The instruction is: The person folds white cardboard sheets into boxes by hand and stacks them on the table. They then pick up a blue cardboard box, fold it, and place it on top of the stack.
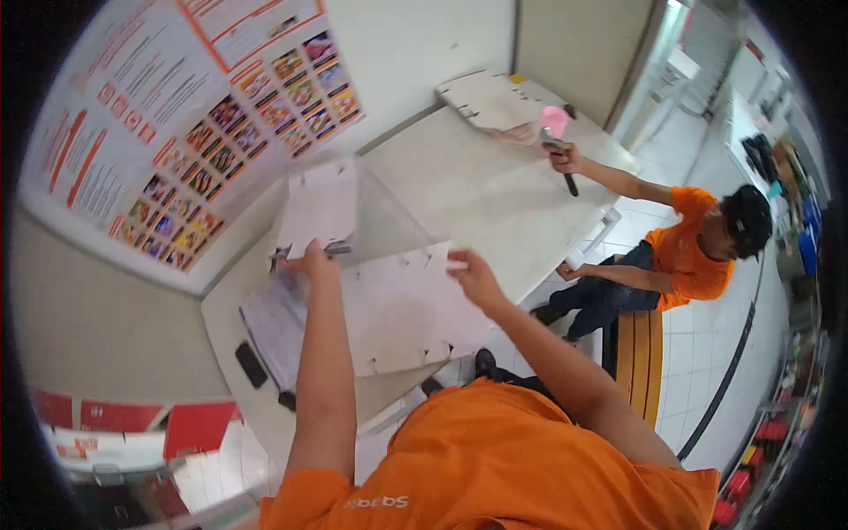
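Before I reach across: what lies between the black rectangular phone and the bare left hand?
In the head view, pale, apparently plastic-covered sheets lie between the phone and the left hand.

Loc.: prob. back rm of food shop. Evid.: poster [212, 146] at 10 o'clock w/ rows of apparent food pics; matching orange tops, wearer's top [503, 459] at 6, co-worker's top [685, 243] at 3; stocked shelves [773, 424] at 4; tiled floor [682, 358], also 4.
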Motion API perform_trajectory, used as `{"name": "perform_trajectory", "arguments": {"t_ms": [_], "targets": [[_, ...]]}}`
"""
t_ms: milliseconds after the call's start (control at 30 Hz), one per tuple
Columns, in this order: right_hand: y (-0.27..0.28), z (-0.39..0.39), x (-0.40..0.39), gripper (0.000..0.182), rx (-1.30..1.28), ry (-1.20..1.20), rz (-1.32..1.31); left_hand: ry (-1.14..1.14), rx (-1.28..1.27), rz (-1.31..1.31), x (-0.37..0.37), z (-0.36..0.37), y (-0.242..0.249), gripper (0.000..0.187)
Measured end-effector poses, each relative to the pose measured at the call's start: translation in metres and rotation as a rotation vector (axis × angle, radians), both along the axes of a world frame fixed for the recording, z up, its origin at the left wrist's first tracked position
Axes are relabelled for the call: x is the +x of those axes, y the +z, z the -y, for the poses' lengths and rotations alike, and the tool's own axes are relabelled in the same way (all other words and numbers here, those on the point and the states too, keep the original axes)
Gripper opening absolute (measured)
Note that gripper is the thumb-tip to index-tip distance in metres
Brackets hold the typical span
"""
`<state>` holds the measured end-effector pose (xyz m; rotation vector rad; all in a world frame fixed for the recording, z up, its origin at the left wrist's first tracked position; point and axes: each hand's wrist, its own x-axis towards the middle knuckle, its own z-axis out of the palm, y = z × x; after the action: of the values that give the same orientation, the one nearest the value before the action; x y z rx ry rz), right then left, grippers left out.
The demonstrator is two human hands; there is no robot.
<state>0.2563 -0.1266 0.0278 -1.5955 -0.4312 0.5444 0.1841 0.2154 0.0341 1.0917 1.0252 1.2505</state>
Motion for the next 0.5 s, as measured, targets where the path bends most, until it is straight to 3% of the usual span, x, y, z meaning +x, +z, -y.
{"name": "perform_trajectory", "arguments": {"t_ms": [67, 133, 167, 233, 300, 367, 433, 467, 500], "targets": [[-0.01, 0.025, -0.022, 0.039, -0.223, -0.112, 0.204, 0.005, -0.212, 0.114, 0.021, 0.015, 0.02, 0.07], [-0.046, 0.048, -0.032, 0.049, -0.459, -0.251, 0.497, -0.111, -0.259, -0.261, 0.013, -0.008, -0.008, 0.066], [-0.058, 0.056, -0.033, 0.051, -0.526, -0.276, 0.484, -0.179, -0.269, -0.445, 0.009, -0.018, -0.021, 0.064], [-0.063, 0.063, -0.031, 0.054, -0.637, -0.258, 0.372, -0.466, -0.019, -0.31, 0.001, -0.07, -0.13, 0.04], [-0.06, 0.067, -0.023, 0.055, -0.672, -0.245, 0.263, -0.396, -0.095, -0.373, -0.024, -0.009, -0.072, 0.057], [-0.049, 0.066, -0.025, 0.055, -0.678, -0.041, 0.252, -0.363, 0.091, -0.889, -0.065, 0.014, -0.085, 0.077], [-0.044, 0.062, -0.024, 0.056, -0.695, -0.049, 0.23, -0.419, 0.415, -1.19, -0.123, 0.007, -0.139, 0.066], [-0.042, 0.061, -0.025, 0.056, -0.722, -0.046, 0.218, -0.449, 0.52, -1.218, -0.142, 0.021, -0.147, 0.059], [-0.039, 0.059, -0.027, 0.056, -0.712, -0.049, 0.217, -0.514, 0.3, -1.163, -0.145, 0.036, -0.135, 0.054]]}}
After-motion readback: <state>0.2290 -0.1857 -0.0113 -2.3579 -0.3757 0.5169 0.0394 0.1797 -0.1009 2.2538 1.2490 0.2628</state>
